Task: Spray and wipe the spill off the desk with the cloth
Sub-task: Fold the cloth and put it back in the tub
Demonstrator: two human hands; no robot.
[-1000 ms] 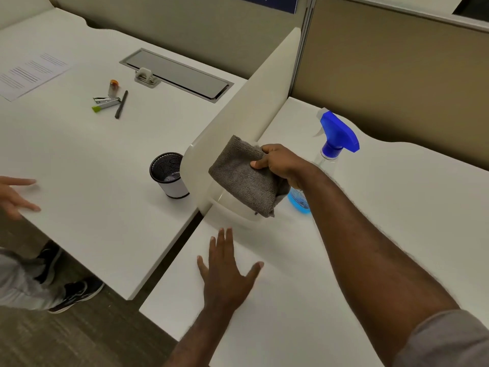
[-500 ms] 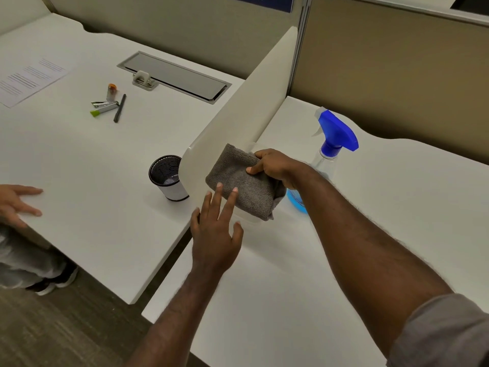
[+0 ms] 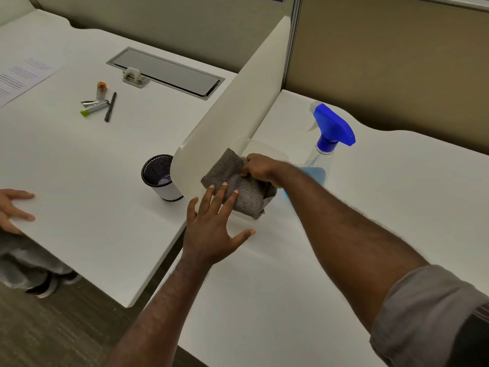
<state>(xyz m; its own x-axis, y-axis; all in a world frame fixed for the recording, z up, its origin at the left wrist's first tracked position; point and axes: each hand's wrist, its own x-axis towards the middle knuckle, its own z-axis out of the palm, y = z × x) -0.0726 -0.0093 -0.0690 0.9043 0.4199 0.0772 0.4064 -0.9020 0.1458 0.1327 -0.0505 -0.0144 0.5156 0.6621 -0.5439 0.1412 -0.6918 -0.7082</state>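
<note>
I see my right hand (image 3: 260, 169) pinching the folded grey microfibre cloth (image 3: 238, 186) at its upper edge, fingers curled tight around the fabric; the thumb side is tucked out of sight. My left hand (image 3: 211, 229) lies below it with fingers spread, three fingertips (image 3: 224, 184) resting on the cloth's near edge, so it is not gripping anything. The cloth sits over a clear plastic container (image 3: 262, 149) whose rim I can barely make out against the white desk (image 3: 291, 287); what is inside it is hidden. I cannot make out any spill on the surface.

My right forearm covers the lower part of the clear spray bottle with blue trigger head (image 3: 328, 139), which stands upright just beyond the wrist with blue liquid showing at its base. The cream divider panel (image 3: 232, 120) rises beside the cloth and hides part of the black mesh cup (image 3: 158, 176) on the neighbouring desk. Further off lie a dark pen (image 3: 110, 106) and a stapler remover (image 3: 94, 105), small and blurred. Another person's hand (image 3: 13, 207) is cut off at the left edge.
</note>
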